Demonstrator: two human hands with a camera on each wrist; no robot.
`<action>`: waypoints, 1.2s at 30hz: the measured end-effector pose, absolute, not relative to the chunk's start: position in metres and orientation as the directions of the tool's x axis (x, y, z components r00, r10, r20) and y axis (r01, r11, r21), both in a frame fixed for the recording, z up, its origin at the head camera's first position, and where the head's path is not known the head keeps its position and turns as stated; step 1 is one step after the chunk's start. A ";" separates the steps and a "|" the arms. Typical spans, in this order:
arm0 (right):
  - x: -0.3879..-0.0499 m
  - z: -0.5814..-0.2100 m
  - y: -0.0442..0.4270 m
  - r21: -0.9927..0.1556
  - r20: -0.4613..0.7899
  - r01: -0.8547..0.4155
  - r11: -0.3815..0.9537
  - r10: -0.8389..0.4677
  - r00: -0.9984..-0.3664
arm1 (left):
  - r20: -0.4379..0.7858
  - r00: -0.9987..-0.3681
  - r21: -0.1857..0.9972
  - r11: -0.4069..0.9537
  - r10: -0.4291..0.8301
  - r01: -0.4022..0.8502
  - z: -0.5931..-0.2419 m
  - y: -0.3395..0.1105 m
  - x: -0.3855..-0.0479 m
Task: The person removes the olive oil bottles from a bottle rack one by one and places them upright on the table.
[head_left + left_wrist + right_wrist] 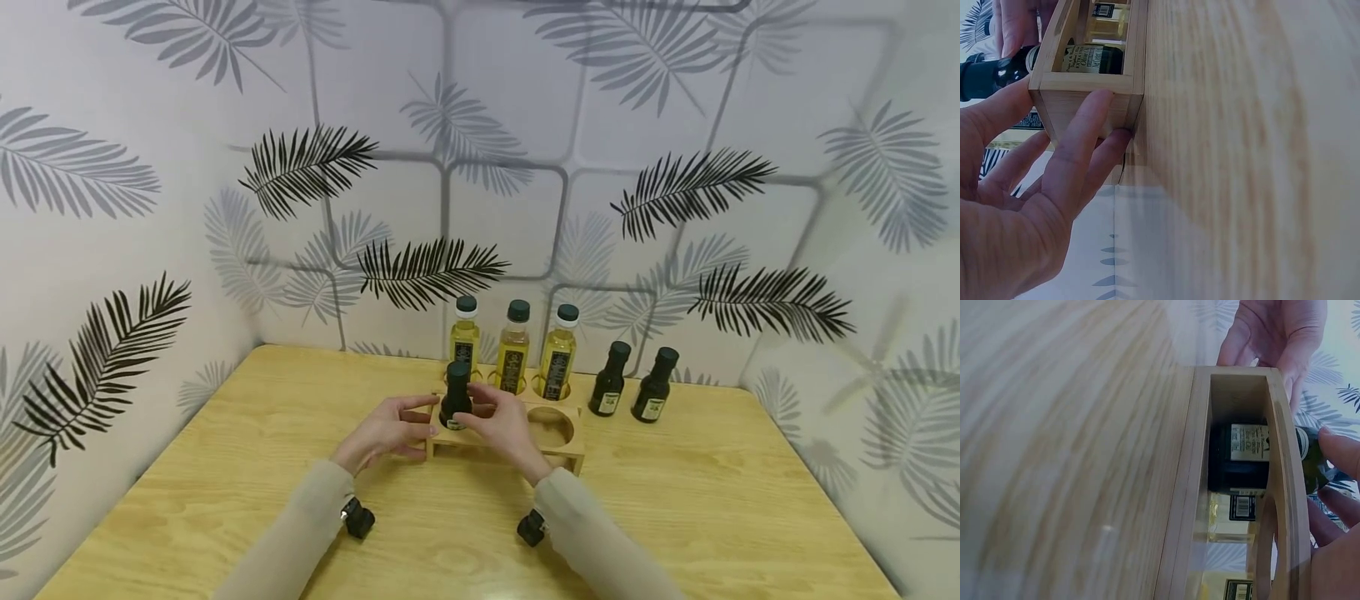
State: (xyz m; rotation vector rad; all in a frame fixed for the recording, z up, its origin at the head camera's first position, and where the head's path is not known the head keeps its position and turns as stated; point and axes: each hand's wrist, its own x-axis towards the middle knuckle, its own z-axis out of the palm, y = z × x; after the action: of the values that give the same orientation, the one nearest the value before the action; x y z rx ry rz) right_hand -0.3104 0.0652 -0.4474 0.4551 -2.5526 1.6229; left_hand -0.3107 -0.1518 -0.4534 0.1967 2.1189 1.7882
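Mid-frame, my right hand [501, 417] pinches a dark bottle [457, 398] seated in the wooden rack [577, 455] — my left hand [388, 429], fingers apart, touches the rack's left end.

You face a pale back wall [510, 217], with a left wall [82, 250] and a right wall [892, 300] closing in on either side of you. All three carry feathery leaves, some black [435, 271], others soft grey [645, 50]. Behind the leaves on the back wall you can see grey lines [566, 217] forming large rounded boxes. Below you spreads a light wooden table [690, 500] with yellowish grain, its far edge against the back wall. Your light is soft, bluish-white higher up and creamier near the table, whose surface shows a faint shine in your right wrist view.
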 end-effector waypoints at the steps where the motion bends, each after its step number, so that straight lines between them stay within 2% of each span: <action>1: -0.310 -0.448 0.065 -0.874 0.226 -0.292 0.387 -0.207 -0.952 | -0.182 -0.926 0.974 0.191 0.329 -0.124 -0.455 -0.151 -0.311; 8: -0.311 -0.451 0.059 -0.892 0.201 -0.281 0.354 -0.248 -0.948 | -0.184 -0.931 0.974 0.186 0.314 -0.130 -0.458 -0.152 -0.307; 20: -0.314 -0.449 0.058 -0.829 0.205 -0.312 0.465 -0.267 -0.942 | -0.190 -0.930 0.972 0.195 0.315 -0.132 -0.453 -0.151 -0.308; 28: -0.315 -0.448 0.055 -0.807 0.220 -0.308 0.504 -0.227 -0.949 | -0.185 -0.933 0.973 0.191 0.308 -0.130 -0.453 -0.149 -0.310; 31: -0.314 -0.449 0.054 -0.813 0.223 -0.306 0.496 -0.221 -0.950 | -0.187 -0.935 0.973 0.192 0.302 -0.132 -0.452 -0.148 -0.308; 36: -0.313 -0.449 0.056 -0.874 0.224 -0.290 0.390 -0.207 -0.953 | -0.189 -0.935 0.972 0.193 0.300 -0.135 -0.452 -0.148 -0.307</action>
State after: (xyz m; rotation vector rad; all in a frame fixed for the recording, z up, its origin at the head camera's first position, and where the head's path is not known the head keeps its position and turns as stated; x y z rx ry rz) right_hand -0.3131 0.0559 -0.4486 0.4568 -2.5532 1.6298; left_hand -0.3072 -0.1480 -0.4525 0.1559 2.1377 1.7960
